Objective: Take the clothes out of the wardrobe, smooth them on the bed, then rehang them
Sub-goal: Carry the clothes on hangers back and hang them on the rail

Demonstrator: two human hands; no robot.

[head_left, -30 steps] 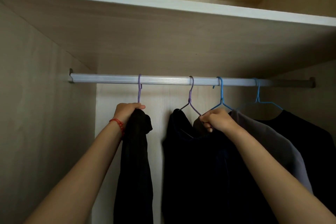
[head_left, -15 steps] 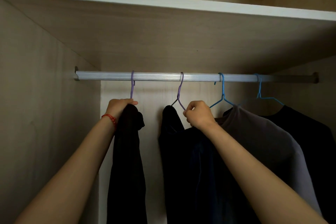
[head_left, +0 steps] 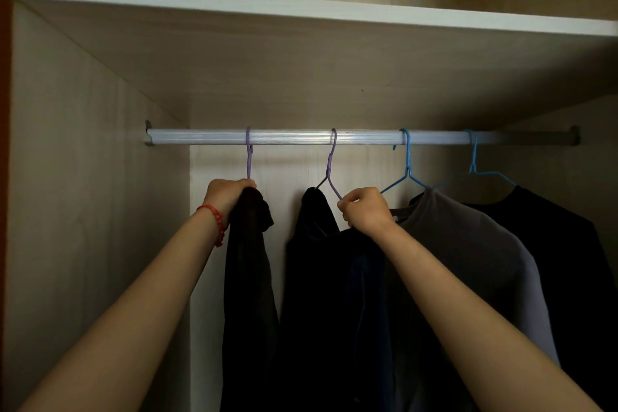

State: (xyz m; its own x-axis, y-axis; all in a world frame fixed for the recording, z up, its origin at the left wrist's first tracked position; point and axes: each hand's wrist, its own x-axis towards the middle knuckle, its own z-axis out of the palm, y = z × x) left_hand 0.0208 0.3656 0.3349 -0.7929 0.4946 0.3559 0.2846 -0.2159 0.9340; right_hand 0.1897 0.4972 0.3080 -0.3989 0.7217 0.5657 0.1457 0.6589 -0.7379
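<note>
A silver rail [head_left: 294,137] runs across the wardrobe. Four wire hangers hook over it. My left hand [head_left: 227,197], with a red bracelet at the wrist, grips the top of a black garment [head_left: 249,278] under the leftmost purple hanger [head_left: 248,157]. My right hand [head_left: 364,211] is closed on the shoulder of a dark navy garment [head_left: 327,294] and the wire of the second purple hanger [head_left: 331,167]. Further right, a grey shirt [head_left: 468,244] hangs on a blue hanger [head_left: 407,164], and a black shirt [head_left: 561,244] on another blue hanger [head_left: 473,160].
A white-edged shelf [head_left: 301,7] sits above the rail. The wardrobe's left wall [head_left: 83,211] stands close beside my left arm; the back panel [head_left: 291,170] shows between the first two garments. Lower parts of the clothes are dark and run out of view.
My right hand has shifted left from the grey shirt's collar to the navy garment's hanger, which slid left along the rail. My left hand keeps its hold.
</note>
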